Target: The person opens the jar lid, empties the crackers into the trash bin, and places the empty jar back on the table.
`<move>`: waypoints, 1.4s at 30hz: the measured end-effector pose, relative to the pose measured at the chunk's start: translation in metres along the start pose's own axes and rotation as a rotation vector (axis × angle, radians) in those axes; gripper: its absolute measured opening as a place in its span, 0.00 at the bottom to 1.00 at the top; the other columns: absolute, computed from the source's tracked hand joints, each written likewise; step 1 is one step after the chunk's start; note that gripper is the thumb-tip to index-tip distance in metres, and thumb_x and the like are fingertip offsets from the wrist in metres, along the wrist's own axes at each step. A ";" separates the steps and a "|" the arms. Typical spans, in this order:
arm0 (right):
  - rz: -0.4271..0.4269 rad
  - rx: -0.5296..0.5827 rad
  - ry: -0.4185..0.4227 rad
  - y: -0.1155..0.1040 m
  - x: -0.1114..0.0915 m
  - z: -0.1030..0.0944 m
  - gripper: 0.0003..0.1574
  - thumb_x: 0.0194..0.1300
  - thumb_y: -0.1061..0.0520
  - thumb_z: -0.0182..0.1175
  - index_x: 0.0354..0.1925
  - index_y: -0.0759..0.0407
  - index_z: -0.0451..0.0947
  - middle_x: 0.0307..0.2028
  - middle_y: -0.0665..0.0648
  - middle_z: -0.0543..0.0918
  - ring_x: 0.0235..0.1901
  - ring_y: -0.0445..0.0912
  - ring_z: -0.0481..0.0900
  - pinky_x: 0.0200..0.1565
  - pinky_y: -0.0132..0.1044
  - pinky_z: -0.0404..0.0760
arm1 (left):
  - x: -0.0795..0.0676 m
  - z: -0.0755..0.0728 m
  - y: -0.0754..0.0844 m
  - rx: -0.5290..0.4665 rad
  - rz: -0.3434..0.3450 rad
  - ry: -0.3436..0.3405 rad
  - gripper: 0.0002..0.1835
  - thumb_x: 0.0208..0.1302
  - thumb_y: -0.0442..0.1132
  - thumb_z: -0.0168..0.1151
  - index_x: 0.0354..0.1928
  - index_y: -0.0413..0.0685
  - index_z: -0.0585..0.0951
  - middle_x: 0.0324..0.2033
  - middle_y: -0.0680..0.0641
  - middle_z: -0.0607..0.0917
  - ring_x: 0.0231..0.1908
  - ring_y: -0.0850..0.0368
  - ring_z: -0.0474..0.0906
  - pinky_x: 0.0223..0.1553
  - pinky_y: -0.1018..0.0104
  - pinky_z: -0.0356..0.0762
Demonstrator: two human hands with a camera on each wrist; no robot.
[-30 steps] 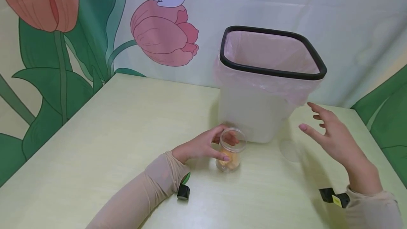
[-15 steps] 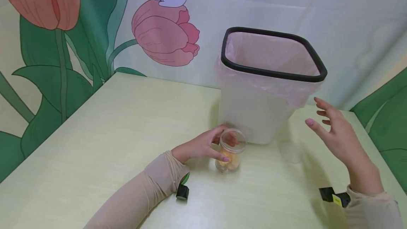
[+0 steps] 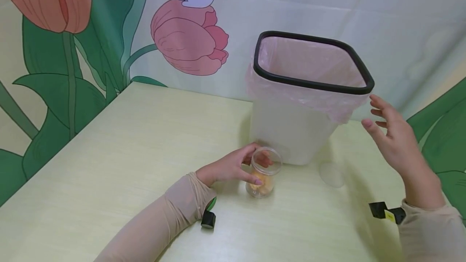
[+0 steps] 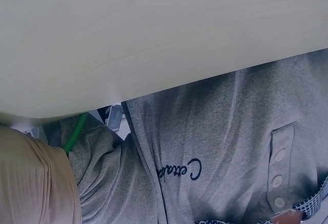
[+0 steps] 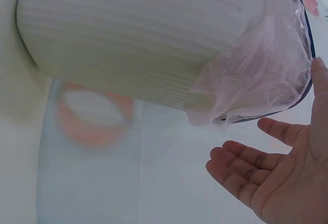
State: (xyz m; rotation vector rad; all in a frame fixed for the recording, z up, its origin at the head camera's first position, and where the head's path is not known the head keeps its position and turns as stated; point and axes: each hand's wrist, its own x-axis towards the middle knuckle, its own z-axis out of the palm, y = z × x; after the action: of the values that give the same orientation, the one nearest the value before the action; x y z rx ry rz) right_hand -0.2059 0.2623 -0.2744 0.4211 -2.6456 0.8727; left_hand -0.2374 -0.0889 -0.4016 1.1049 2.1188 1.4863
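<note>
On the table, my left hand (image 3: 233, 168) grips a clear round jar (image 3: 267, 184) from its left side, thumb in front and fingers behind. Yellow-orange pieces fill the jar's lower part. My right hand (image 3: 395, 140) is raised with nothing in it, fingers and thumb spread, just right of the trash bin (image 3: 287, 128). In the right wrist view, the loosely extended fingers (image 5: 241, 175) are beside the pink bin liner (image 5: 256, 75). The left wrist view shows neither the left hand nor the jar.
The bin has a black rim (image 3: 313, 84) and stands upright behind the jar. A clear flat disc (image 3: 332, 174) lies on the pale table (image 3: 164, 132), right of the jar. Behind hangs a tulip-printed cloth (image 3: 185, 39). A grey garment (image 4: 205, 147) shows at the table edge.
My right hand has risen and moved slightly right, up towards the bin's rim. The left hand has stayed on the jar in the same place.
</note>
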 end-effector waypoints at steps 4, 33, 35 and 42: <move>-0.005 0.035 0.027 -0.006 0.007 -0.006 0.34 0.77 0.44 0.38 0.76 0.44 0.46 0.71 0.68 0.59 0.64 0.69 0.60 0.60 0.68 0.59 | 0.000 0.000 0.001 -0.003 0.005 0.001 0.36 0.51 0.33 0.73 0.62 0.40 0.65 0.55 0.41 0.80 0.58 0.52 0.76 0.59 0.61 0.71; 0.020 -0.012 -0.188 -0.024 0.081 -0.043 0.40 0.75 0.41 0.40 0.76 0.48 0.41 0.76 0.63 0.41 0.74 0.65 0.40 0.64 0.71 0.49 | 0.000 0.001 0.000 -0.003 0.006 -0.005 0.36 0.52 0.33 0.72 0.62 0.40 0.65 0.56 0.38 0.79 0.58 0.50 0.76 0.57 0.64 0.71; 0.028 -0.017 -0.217 -0.023 0.087 -0.045 0.40 0.74 0.41 0.41 0.76 0.49 0.40 0.77 0.60 0.41 0.75 0.61 0.38 0.66 0.70 0.48 | 0.000 0.001 0.000 0.000 0.007 -0.003 0.36 0.52 0.33 0.73 0.61 0.40 0.66 0.56 0.38 0.79 0.58 0.51 0.76 0.57 0.63 0.71; 0.110 -0.035 -0.306 -0.022 0.094 -0.049 0.41 0.73 0.38 0.41 0.76 0.40 0.39 0.77 0.46 0.38 0.73 0.70 0.42 0.67 0.69 0.45 | -0.001 0.000 0.000 -0.004 0.008 -0.004 0.35 0.52 0.34 0.73 0.61 0.42 0.67 0.55 0.38 0.79 0.58 0.52 0.76 0.58 0.58 0.71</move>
State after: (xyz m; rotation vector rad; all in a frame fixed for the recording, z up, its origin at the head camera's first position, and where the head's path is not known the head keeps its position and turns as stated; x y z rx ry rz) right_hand -0.2724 0.2595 -0.1894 0.4341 -2.9843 0.8512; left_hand -0.2371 -0.0896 -0.4019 1.1155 2.1102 1.4894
